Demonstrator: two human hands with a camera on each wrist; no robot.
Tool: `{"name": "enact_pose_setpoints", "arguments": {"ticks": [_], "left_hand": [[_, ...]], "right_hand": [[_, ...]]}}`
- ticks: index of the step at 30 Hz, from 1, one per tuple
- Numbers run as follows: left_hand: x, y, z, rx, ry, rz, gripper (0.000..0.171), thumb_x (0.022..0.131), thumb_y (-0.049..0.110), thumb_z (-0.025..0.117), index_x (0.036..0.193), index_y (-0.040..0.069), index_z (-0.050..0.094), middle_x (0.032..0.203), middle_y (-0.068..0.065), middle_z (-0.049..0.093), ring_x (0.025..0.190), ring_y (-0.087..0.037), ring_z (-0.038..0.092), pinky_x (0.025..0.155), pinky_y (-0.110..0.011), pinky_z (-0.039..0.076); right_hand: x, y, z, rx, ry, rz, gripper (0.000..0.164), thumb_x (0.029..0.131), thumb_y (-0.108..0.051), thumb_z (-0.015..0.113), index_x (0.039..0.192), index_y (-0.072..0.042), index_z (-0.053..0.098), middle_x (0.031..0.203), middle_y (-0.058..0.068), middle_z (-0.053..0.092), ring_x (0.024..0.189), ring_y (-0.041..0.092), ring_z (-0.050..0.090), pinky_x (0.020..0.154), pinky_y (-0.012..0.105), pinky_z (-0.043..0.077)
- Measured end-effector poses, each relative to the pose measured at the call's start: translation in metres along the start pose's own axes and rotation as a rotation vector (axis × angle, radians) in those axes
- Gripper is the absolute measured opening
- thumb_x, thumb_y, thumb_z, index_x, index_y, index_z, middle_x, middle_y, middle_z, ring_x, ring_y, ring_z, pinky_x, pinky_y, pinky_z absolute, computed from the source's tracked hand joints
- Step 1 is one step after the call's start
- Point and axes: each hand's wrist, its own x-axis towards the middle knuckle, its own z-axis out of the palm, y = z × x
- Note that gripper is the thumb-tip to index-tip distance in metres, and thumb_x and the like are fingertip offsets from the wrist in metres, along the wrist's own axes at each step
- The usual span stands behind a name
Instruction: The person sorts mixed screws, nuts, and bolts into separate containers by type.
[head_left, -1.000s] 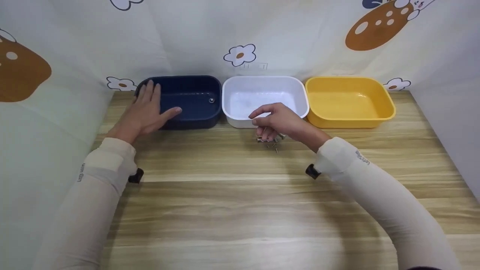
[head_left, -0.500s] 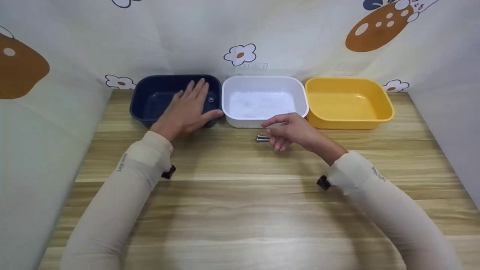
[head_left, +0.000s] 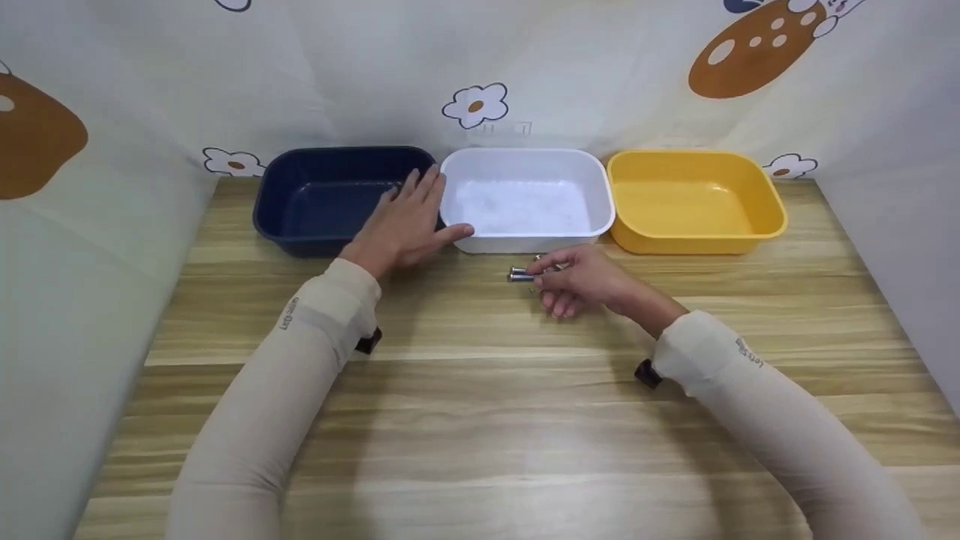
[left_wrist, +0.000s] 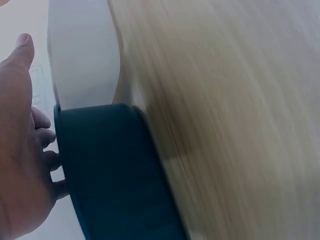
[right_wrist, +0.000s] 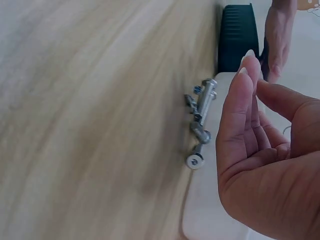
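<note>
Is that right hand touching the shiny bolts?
Apart. The right wrist view shows it: a strip of the white bin is visible between the right hand and the bolts.

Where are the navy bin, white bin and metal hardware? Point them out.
Navy bin (head_left: 322, 211): head view, bare inner floor.
White bin (head_left: 506, 245): head view, front outer wall.
Metal hardware (right_wrist: 200, 133): right wrist view, a piece near the middle of the pile.

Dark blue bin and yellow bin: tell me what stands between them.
The white bin stands between the dark blue bin and the yellow bin, seen in the head view.
</note>
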Motion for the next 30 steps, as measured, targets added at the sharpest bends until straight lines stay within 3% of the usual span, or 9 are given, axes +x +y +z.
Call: {"name": "enact_pose_setpoints", "arguments": {"ticks": [8,23,30], "left_hand": [[0.005,0.007,0.004,-0.029,-0.004,-0.004,0.113,0.08,0.088,0.022,0.157,0.009,0.001,0.164,-0.007,-0.007,0.151,-0.029,-0.003,0.119,-0.057,0.01],[0.01,0.008,0.008,0.028,-0.016,-0.01,0.109,0.082,0.087,0.018,0.157,0.01,0.0,0.164,-0.006,-0.009,0.151,-0.031,-0.002,0.119,-0.057,0.009],[0.01,0.006,0.012,0.024,-0.009,-0.006,0.11,0.081,0.088,0.016,0.157,0.009,0.001,0.164,-0.006,-0.009,0.15,-0.031,0.001,0.118,-0.057,0.011]], "right_hand": [[0.011,0.005,0.004,-0.005,-0.016,0.054,0.032,0.094,-0.014,0.063,0.125,-0.005,0.063,0.066,0.005,0.067,0.049,0.011,0.063,0.047,0.027,0.054],[0.02,0.004,0.008,-0.127,0.007,0.04,0.029,0.094,-0.012,0.063,0.122,-0.004,0.065,0.066,0.006,0.066,0.05,0.012,0.064,0.048,0.028,0.055],[0.024,0.008,0.014,-0.162,0.057,0.012,0.023,0.094,-0.009,0.061,0.116,-0.003,0.066,0.064,0.007,0.064,0.047,0.013,0.063,0.047,0.029,0.055]]}}
